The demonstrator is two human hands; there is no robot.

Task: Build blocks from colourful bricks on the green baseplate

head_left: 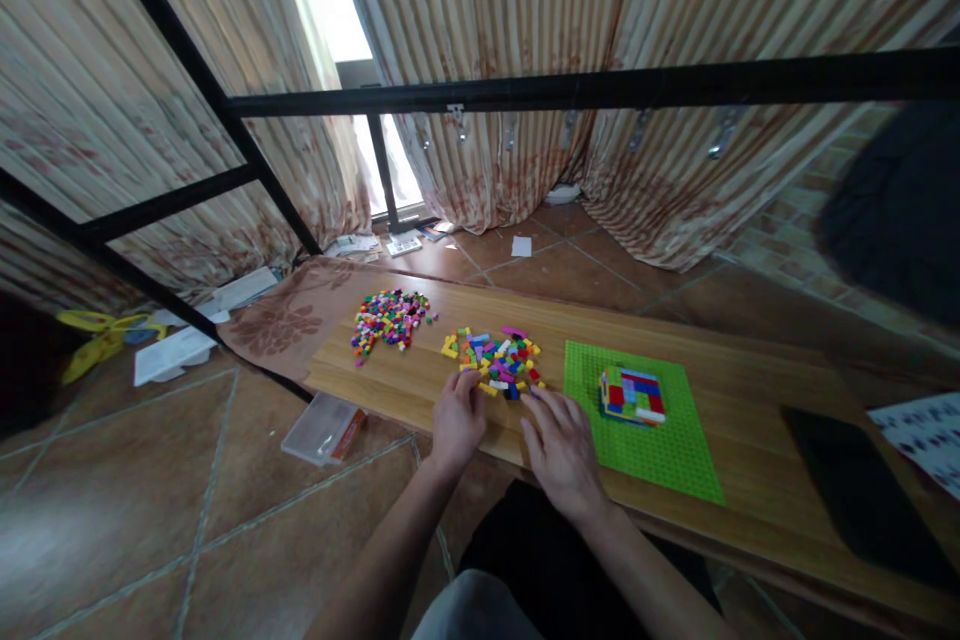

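Note:
A pile of mixed-colour small bricks lies in the middle of the wooden table. My left hand rests at the pile's near left edge, fingertips touching the bricks. My right hand lies palm down at the pile's near right edge, fingers spread toward it. I cannot tell whether either hand pinches a brick. To the right sits a green baseplate carrying a small multicolour brick build. A second pile of tiny bricks lies farther left on the table.
A black tablet-like slab and a printed sheet lie at the table's right end. A clear plastic box and papers sit on the tiled floor at left. Black metal bars cross in front of striped curtains.

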